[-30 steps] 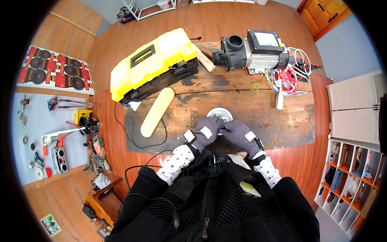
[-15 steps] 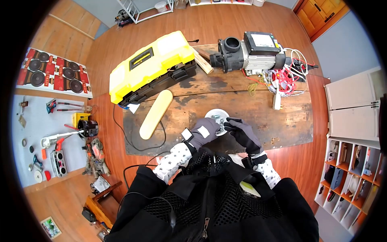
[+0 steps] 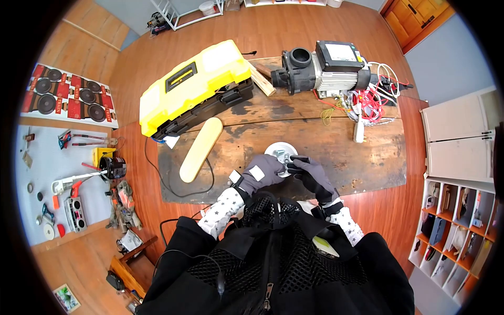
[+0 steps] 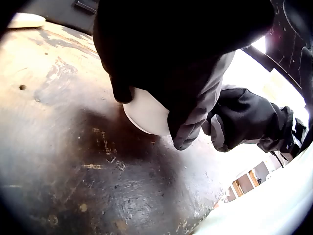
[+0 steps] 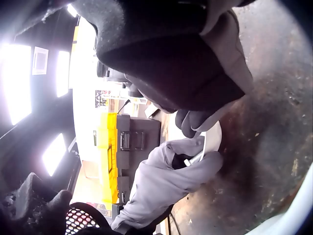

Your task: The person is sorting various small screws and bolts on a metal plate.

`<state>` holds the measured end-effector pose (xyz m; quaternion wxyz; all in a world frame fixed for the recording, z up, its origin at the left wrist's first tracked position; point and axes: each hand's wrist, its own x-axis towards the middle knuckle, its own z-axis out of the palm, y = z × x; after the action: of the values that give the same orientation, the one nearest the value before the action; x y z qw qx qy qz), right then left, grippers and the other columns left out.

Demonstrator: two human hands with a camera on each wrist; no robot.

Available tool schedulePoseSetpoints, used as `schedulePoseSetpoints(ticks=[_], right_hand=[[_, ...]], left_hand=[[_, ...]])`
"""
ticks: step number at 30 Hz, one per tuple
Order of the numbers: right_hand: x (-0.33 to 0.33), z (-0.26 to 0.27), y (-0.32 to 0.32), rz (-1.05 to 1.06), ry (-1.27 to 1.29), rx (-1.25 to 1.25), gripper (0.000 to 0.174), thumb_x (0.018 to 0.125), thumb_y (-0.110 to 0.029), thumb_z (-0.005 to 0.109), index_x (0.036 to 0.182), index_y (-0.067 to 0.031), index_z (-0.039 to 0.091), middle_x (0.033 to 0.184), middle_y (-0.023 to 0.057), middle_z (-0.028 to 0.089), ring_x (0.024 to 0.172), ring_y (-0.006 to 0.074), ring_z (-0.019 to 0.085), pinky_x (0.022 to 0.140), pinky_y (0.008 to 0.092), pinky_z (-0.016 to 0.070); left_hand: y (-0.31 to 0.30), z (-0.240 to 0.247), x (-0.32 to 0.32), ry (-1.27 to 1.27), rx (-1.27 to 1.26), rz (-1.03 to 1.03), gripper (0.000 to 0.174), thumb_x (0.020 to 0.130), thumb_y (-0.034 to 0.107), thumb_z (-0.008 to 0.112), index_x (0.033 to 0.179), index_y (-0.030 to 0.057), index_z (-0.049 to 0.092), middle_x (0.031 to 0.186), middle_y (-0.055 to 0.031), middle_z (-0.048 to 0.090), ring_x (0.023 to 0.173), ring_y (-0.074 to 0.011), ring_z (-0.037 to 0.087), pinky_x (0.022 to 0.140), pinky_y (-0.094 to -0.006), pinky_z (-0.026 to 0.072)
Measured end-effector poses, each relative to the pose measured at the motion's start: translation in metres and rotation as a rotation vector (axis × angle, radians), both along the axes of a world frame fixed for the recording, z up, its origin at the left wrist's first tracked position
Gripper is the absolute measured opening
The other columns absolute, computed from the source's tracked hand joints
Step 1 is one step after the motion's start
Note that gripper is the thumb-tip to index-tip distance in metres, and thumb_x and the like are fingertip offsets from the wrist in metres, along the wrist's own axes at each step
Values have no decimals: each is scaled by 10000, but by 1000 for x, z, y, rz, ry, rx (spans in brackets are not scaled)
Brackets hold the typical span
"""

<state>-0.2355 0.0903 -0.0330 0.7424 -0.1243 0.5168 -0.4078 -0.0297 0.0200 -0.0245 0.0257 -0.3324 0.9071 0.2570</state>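
A small white bowl (image 3: 273, 148) with metal hardware (image 3: 282, 156) inside stands near the table's front edge. My gloved left hand (image 3: 262, 172) is at its left and near side; in the right wrist view the left hand (image 5: 168, 174) pinches a silver bolt (image 5: 194, 159) beside the bowl (image 5: 213, 139). On the bowl's right, my gloved right hand (image 3: 316, 179) has its fingers loosely bent over the rim; nothing shows in them. The left wrist view has the bowl (image 4: 146, 115) partly covered by the left hand (image 4: 181, 58), with the right hand (image 4: 247, 120) behind.
A yellow and black toolbox (image 3: 194, 86) lies at the back left, with a long yellow board (image 3: 202, 150) in front. At the back right are a pump (image 3: 328, 71), red wires (image 3: 369, 105) and a white plug (image 3: 358, 131). A black cable (image 3: 212, 181) crosses the table's left side.
My right hand has drawn away from my left and turned, its fingers showing at the bowl's right side. The left hand has shifted slightly left; more of the bowl's contents shows.
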Motion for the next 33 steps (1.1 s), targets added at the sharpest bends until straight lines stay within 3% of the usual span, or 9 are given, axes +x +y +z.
schedulePoseSetpoints(ticks=[10,17,19,22,25,27,28,30,33], right_hand=[[3,4,0,-5,42,14,261,990,-203,640,1209,-63,655,1031,27,737,870,116,696,708,241,503],[4,13,1,44,113,-23,286,995,-223,637,1225,-54,648,1037,33,733,886,108,692,718,232,505],[6,17,1,66,146,-32,296,994,-230,639,1230,-52,646,1038,36,733,891,110,692,721,233,508],[10,18,0,92,266,-96,298,989,-245,649,1194,-28,661,1018,38,732,900,108,689,724,239,513],[11,18,-5,106,492,-272,274,974,-231,647,1159,-31,686,1012,95,745,890,176,711,743,285,529],[9,33,-17,301,1049,-661,227,952,-215,625,1082,-55,718,959,126,741,867,273,717,721,366,540],[9,33,-24,305,1048,-663,227,952,-215,625,1082,-55,718,959,126,741,867,273,717,721,366,540],[8,32,-36,786,1462,-860,195,912,-218,619,1018,-106,738,894,118,724,842,328,706,700,427,540],[23,-2,-43,819,1663,-1081,162,878,-217,628,945,-126,744,811,81,709,772,304,709,634,441,532]], left_hand=[[4,8,10,207,199,82,281,800,359,743,975,140,765,805,-121,698,749,-309,685,704,-379,549],[14,12,30,471,656,751,428,935,430,693,1040,17,736,944,-120,749,851,-195,721,785,-355,562],[14,3,38,1029,1094,1137,542,957,500,649,1076,-27,701,957,-145,742,839,-233,721,814,-350,582],[13,-1,47,1082,1282,1288,471,1002,498,578,877,50,649,831,-119,695,748,-251,703,701,-380,576],[14,12,47,952,1363,1313,514,991,544,569,762,84,584,701,-81,629,644,-239,669,610,-364,546],[17,22,43,816,1369,1282,530,986,566,563,719,107,549,641,-62,588,587,-230,646,565,-356,527],[19,24,42,783,1318,1240,539,977,584,563,714,114,550,622,-57,574,557,-233,633,537,-349,512],[21,24,41,749,1267,1198,548,969,603,563,708,121,551,603,-51,561,526,-236,619,510,-343,497],[21,13,42,783,1275,1253,535,973,597,559,720,126,554,585,-46,550,499,-233,603,498,-327,492]])
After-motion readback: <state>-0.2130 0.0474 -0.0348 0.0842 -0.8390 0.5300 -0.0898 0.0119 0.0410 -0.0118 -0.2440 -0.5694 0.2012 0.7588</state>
